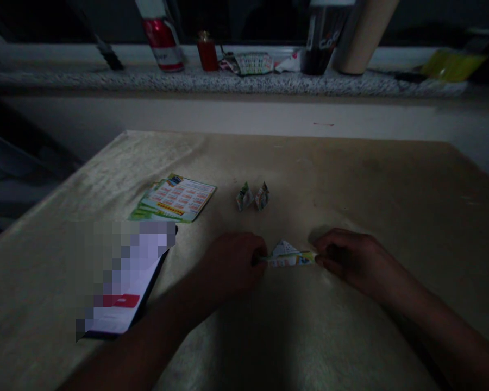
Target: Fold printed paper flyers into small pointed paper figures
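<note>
The left hand [238, 263] pinches one end of the folded paper [289, 259]; the right hand [346, 258] grips the other end between thumb and fingers. So the paper lies between both hands, its peak pointing away from them. Just beyond the left hand stand two folded shapes [262, 197]. Farther left of that hand lie cards [187, 196], and nearer, beside its forearm, a phone [120, 312].

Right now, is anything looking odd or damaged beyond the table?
A thin reddish mark stands out against the pale wall, perhaps a stain or scratch; on the speckled sill, a printed wrapper looks crumpled.
</note>
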The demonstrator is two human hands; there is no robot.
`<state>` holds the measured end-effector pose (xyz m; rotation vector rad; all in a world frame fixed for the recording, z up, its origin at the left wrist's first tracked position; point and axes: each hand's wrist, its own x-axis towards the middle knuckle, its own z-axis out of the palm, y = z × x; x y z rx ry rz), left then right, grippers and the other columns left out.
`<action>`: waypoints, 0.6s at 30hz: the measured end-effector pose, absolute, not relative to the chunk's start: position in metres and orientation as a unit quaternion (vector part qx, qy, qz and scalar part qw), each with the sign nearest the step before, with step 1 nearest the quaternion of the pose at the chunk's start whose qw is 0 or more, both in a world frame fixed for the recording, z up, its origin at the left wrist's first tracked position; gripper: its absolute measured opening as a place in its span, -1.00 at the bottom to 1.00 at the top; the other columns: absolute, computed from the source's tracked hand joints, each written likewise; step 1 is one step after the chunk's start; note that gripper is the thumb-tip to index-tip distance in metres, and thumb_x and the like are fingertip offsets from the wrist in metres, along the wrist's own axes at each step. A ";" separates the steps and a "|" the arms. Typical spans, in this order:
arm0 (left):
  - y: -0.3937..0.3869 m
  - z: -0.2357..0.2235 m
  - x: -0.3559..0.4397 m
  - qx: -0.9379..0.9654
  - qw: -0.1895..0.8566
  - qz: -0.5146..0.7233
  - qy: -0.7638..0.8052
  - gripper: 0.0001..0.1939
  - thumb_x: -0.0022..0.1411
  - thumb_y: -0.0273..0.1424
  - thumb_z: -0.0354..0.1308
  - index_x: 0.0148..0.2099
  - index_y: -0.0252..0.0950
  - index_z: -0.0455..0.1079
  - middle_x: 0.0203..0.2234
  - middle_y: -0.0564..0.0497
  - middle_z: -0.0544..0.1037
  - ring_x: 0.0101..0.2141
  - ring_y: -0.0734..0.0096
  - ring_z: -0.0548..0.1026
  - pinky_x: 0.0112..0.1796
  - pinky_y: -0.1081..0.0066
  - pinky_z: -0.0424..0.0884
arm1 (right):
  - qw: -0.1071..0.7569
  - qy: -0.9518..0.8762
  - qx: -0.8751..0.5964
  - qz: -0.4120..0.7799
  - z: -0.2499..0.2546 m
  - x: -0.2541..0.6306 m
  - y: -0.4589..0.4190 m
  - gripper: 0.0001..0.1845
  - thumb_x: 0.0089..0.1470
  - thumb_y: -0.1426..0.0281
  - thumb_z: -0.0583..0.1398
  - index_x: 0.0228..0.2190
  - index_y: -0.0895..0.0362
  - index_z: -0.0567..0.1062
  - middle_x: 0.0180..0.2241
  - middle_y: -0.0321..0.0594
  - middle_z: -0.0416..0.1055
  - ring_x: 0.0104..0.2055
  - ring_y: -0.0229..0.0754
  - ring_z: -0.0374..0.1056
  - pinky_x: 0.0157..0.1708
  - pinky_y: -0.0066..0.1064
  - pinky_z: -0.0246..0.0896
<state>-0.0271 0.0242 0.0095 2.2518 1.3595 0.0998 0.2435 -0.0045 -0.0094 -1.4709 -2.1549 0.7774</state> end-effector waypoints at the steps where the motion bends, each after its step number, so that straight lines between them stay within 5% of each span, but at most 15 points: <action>1: 0.024 0.010 -0.027 0.829 0.252 0.037 0.498 -0.87 0.17 -0.39 0.18 -0.25 -0.24 0.54 -0.39 0.02 0.59 -0.37 0.29 0.52 -0.31 0.33 0.32 | 0.226 -0.777 -0.516 0.281 -0.008 0.241 -0.004 -0.91 0.16 0.49 0.19 -0.34 0.10 0.50 -0.34 -0.23 0.49 -0.34 -0.17 0.43 -0.32 -0.33 0.33; 6: 0.023 0.009 -0.024 0.833 0.253 0.056 0.488 -0.91 0.12 -0.44 0.18 -0.31 -0.28 0.51 -0.40 0.01 0.53 -0.37 0.30 0.48 -0.31 0.33 0.31 | 0.243 -0.810 -0.489 0.216 -0.011 0.227 -0.005 -0.88 0.18 0.44 0.24 -0.23 0.07 0.57 -0.12 -0.13 0.50 -0.05 -0.02 0.41 -0.02 -0.14 0.29; 9: 0.021 0.006 -0.023 0.834 0.257 0.079 0.482 -0.95 0.08 -0.48 0.18 -0.35 -0.29 0.47 -0.38 -0.01 0.51 -0.32 0.28 0.48 -0.29 0.33 0.32 | 0.256 -0.805 -0.497 0.200 -0.014 0.218 -0.007 -0.91 0.11 0.45 0.31 -0.28 0.07 0.58 -0.11 -0.11 0.50 -0.02 0.03 0.40 -0.01 -0.08 0.26; 14: 0.018 -0.001 -0.017 0.791 0.325 0.154 0.495 -0.75 0.08 -0.43 0.25 -0.14 -0.28 0.48 -0.29 -0.02 0.57 -0.28 0.26 0.50 -0.24 0.33 0.35 | 0.324 -0.739 -0.501 0.311 -0.016 0.207 -0.011 -0.91 0.09 0.46 0.29 -0.45 0.10 0.52 -0.43 -0.25 0.50 -0.36 -0.16 0.42 -0.32 -0.30 0.31; 18: 0.015 -0.004 -0.012 0.728 0.458 0.187 0.474 -0.84 0.23 -0.30 0.21 -0.24 -0.28 0.53 -0.46 0.07 0.56 -0.43 0.38 0.46 -0.40 0.43 0.29 | 0.370 -0.627 -0.545 0.416 -0.016 0.203 -0.014 -0.90 0.04 0.33 0.34 -0.41 0.12 0.59 -0.60 -0.34 0.41 -0.62 -0.31 0.23 -0.64 -0.48 0.10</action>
